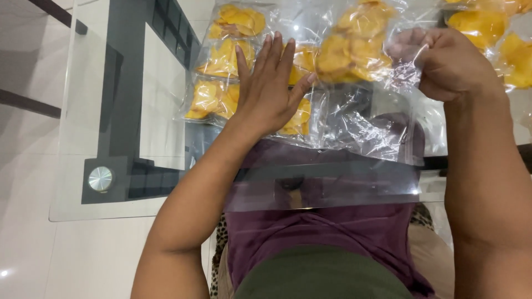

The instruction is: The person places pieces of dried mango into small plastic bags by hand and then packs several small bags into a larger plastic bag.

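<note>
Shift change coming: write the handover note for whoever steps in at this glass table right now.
Left hand: open, flat, pressing on a filled clear bag of yellow chips.
Right hand: closed, gripping the crinkled top of another clear bag.
Done: several filled bags lie side by side on the glass table; more sit at the far right.
Left: an empty-looking clear bag lies near the table edge; whether the bags are sealed cannot be told.
</note>
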